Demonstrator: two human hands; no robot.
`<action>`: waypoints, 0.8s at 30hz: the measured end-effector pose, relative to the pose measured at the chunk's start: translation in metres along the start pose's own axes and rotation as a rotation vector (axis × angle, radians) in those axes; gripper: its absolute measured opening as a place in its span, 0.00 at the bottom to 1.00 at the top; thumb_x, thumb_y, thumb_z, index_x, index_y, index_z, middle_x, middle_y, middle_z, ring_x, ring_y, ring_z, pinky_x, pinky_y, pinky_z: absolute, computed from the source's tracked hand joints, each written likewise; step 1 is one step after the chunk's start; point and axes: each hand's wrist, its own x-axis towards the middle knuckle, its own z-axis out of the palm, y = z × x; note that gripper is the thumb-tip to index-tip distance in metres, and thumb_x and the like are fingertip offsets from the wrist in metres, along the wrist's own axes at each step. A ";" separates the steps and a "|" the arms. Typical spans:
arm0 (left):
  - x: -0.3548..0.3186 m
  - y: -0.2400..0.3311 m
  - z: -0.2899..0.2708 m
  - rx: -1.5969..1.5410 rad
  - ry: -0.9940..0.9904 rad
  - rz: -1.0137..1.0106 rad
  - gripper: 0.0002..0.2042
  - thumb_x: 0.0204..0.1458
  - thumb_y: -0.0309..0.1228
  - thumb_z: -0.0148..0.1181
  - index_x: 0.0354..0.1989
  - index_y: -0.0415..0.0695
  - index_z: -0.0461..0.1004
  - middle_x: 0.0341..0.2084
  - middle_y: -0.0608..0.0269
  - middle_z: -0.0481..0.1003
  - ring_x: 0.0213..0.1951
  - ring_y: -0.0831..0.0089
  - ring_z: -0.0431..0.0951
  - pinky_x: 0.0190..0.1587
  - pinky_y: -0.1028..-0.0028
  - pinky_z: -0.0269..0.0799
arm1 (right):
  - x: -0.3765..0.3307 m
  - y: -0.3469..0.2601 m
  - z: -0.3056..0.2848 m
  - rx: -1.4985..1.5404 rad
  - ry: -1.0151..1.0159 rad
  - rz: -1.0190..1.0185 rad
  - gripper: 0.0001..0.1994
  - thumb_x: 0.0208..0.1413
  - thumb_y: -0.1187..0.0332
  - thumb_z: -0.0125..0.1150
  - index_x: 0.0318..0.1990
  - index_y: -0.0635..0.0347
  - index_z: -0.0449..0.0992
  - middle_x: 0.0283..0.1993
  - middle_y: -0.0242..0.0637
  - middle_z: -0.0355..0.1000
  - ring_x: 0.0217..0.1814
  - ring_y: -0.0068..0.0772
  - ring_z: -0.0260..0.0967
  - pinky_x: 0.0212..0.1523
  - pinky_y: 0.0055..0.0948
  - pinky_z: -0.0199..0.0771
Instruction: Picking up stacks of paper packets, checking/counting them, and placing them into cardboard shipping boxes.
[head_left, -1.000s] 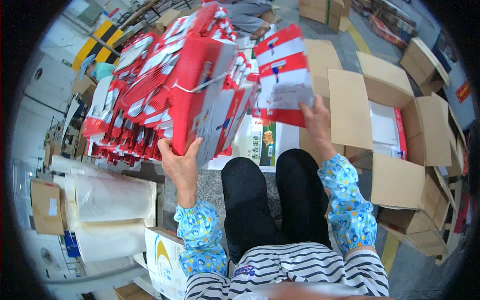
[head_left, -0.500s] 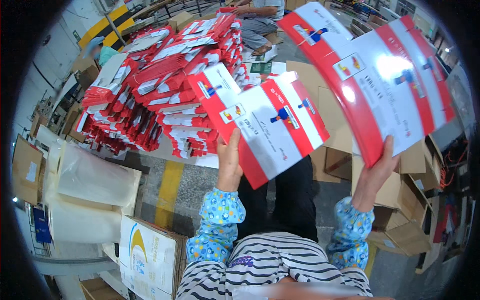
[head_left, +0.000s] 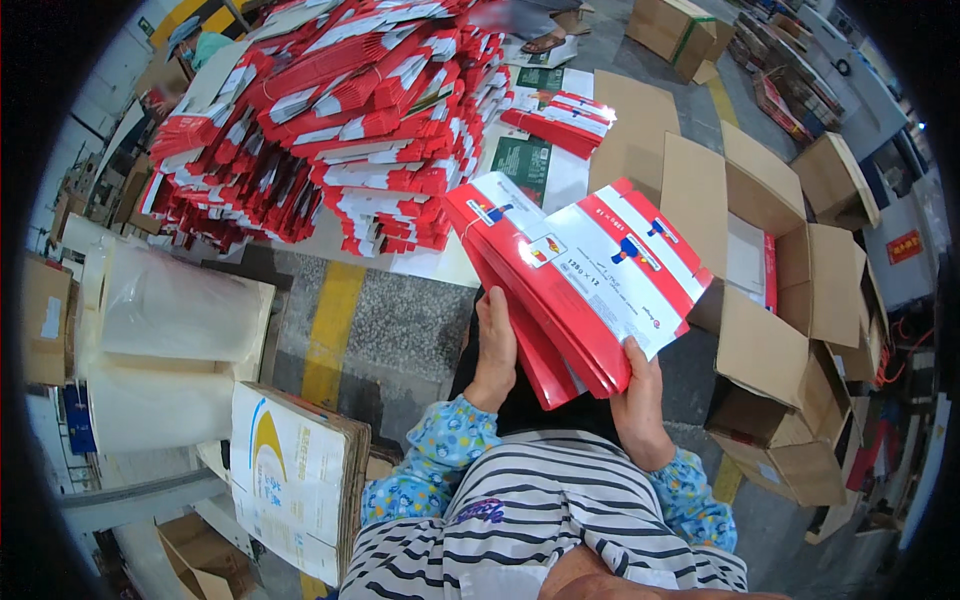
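In front of my body I hold a stack of flat red-and-white printed cartons [head_left: 610,270]. My left hand [head_left: 495,345] is closed along its left edge, the thumb pressed against the side. On the lower right corner, my right hand [head_left: 643,405] grips with its thumb on the top sheet; its other fingers are hidden beneath. The stack is two bunches, one lying over the other and slightly out of line. Just beyond it lies a smaller bunch of the same cartons [head_left: 565,120], resting on flat sheets.
A tall heap of red-and-white carton bundles [head_left: 380,130] rises at the far left. To the right stands an open cardboard box [head_left: 765,195] with a red-and-white carton inside. White film rolls [head_left: 180,310] and a stack of flattened boxes [head_left: 290,480] are at left. Another person's foot [head_left: 545,42] shows at the back.
Both hands, earlier apart with one bunch each, have come together and lower, so the bunches now overlap. The right hand has moved left and down. The view has shifted too.
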 end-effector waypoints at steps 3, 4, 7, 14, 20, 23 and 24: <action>0.006 0.031 -0.022 -0.006 -0.249 -0.212 0.33 0.60 0.54 0.50 0.61 0.37 0.59 0.54 0.53 0.68 0.55 0.67 0.68 0.60 0.69 0.59 | -0.014 -0.002 -0.002 -0.115 -0.174 0.171 0.25 0.64 0.71 0.47 0.66 0.66 0.50 0.65 0.48 0.58 0.66 0.39 0.59 0.63 0.41 0.65; 0.011 0.029 -0.022 -0.007 -0.250 -0.218 0.33 0.60 0.54 0.50 0.61 0.37 0.59 0.54 0.53 0.68 0.55 0.67 0.68 0.60 0.69 0.59 | -0.018 0.000 0.000 -0.179 -0.154 0.267 0.25 0.65 0.70 0.47 0.66 0.67 0.51 0.65 0.47 0.59 0.63 0.40 0.63 0.59 0.42 0.70; 0.028 0.030 -0.021 -0.106 -0.251 -0.315 0.33 0.49 0.45 0.66 0.59 0.37 0.62 0.52 0.53 0.70 0.54 0.67 0.70 0.58 0.68 0.64 | -0.016 0.001 -0.007 -0.232 -0.191 0.399 0.27 0.64 0.67 0.50 0.67 0.66 0.51 0.60 0.46 0.66 0.57 0.40 0.69 0.53 0.43 0.74; 0.041 0.025 -0.025 -0.249 -0.270 -0.352 0.24 0.45 0.28 0.62 0.53 0.36 0.70 0.45 0.55 0.76 0.48 0.63 0.75 0.54 0.66 0.70 | 0.008 -0.066 -0.021 -1.200 -0.775 0.036 0.11 0.58 0.64 0.58 0.41 0.62 0.77 0.35 0.40 0.76 0.36 0.24 0.73 0.39 0.28 0.73; 0.030 0.040 -0.009 -0.216 -0.257 -0.319 0.25 0.44 0.24 0.59 0.54 0.36 0.67 0.46 0.54 0.74 0.48 0.62 0.75 0.53 0.66 0.70 | 0.170 -0.076 -0.063 -1.117 -0.103 -0.710 0.20 0.57 0.63 0.62 0.52 0.68 0.68 0.43 0.40 0.70 0.46 0.26 0.67 0.45 0.26 0.70; 0.030 0.050 -0.003 -0.210 -0.267 -0.273 0.27 0.43 0.23 0.60 0.56 0.37 0.64 0.48 0.54 0.72 0.49 0.63 0.74 0.53 0.66 0.70 | 0.176 -0.069 -0.040 -0.863 -0.085 -0.205 0.33 0.56 0.56 0.63 0.61 0.70 0.61 0.51 0.46 0.71 0.52 0.31 0.70 0.52 0.30 0.71; 0.027 0.058 -0.002 -0.189 -0.252 -0.252 0.29 0.42 0.22 0.60 0.57 0.38 0.62 0.50 0.54 0.72 0.50 0.63 0.73 0.53 0.66 0.70 | 0.177 -0.070 -0.036 -0.858 -0.096 -0.203 0.33 0.56 0.56 0.63 0.61 0.70 0.61 0.51 0.46 0.71 0.52 0.31 0.70 0.52 0.30 0.71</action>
